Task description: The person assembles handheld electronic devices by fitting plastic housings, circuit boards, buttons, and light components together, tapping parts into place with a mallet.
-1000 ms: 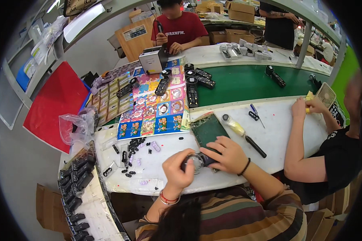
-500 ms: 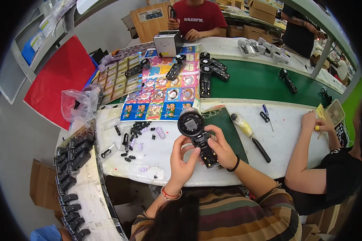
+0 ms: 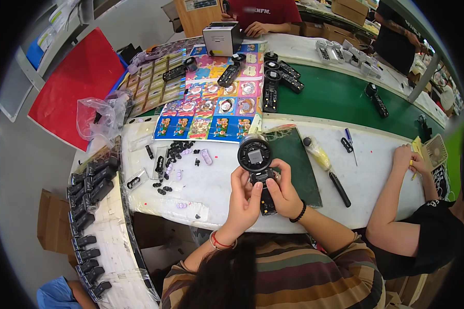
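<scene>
A black handheld device (image 3: 255, 153) with a round head, a grey square at its centre and an open circuit-board handle is held upright above the white table. My left hand (image 3: 244, 201) grips the left side of its handle, fingers behind and thumb in front. My right hand (image 3: 285, 194) closes round the right side, its thumb pressing the front of the handle near the other thumb. To the left lie several small black parts (image 3: 177, 150) and a few light purple pieces (image 3: 206, 157). A dark green mat (image 3: 299, 165) lies under and beside my right hand.
Right of the mat are a yellow-wrapped brush-like tool (image 3: 318, 154), a black-handled tool (image 3: 340, 189) and a screwdriver (image 3: 349, 139). Similar devices (image 3: 270, 95) rest on printed sheets and the green belt (image 3: 319, 105). Black housings (image 3: 95, 193) line the left ledge. A co-worker's arms (image 3: 397, 195) are at right.
The device and both my hands have shifted slightly right in the picture. My left thumb has come onto the front of the handle beside the right one. The whole view has tilted a little.
</scene>
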Action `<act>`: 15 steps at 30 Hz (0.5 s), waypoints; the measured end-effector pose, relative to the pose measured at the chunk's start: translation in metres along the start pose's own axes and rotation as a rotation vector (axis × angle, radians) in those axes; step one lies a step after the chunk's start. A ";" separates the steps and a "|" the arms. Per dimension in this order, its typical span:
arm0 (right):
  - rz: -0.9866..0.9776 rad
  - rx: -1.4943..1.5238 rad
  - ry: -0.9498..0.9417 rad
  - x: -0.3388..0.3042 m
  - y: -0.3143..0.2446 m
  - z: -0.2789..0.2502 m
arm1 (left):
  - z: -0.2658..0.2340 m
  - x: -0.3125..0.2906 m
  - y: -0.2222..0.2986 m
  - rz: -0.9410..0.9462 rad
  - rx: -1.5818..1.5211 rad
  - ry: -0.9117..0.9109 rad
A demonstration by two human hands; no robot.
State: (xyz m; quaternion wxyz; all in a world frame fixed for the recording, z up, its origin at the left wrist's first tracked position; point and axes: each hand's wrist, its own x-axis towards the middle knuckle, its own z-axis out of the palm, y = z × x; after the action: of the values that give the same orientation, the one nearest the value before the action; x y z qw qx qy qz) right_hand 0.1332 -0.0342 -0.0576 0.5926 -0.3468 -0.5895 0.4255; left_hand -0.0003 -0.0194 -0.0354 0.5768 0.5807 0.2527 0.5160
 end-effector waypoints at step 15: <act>-0.099 -0.193 -0.086 0.003 -0.020 -0.012 | -0.073 -0.002 0.017 -0.193 -0.184 0.370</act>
State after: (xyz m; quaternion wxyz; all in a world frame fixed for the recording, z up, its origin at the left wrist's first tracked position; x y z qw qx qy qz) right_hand 0.1473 -0.0380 -0.0388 0.5511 -0.3541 -0.6690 0.3514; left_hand -0.0708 0.0055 -0.0348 0.6179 0.3944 0.3603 0.5769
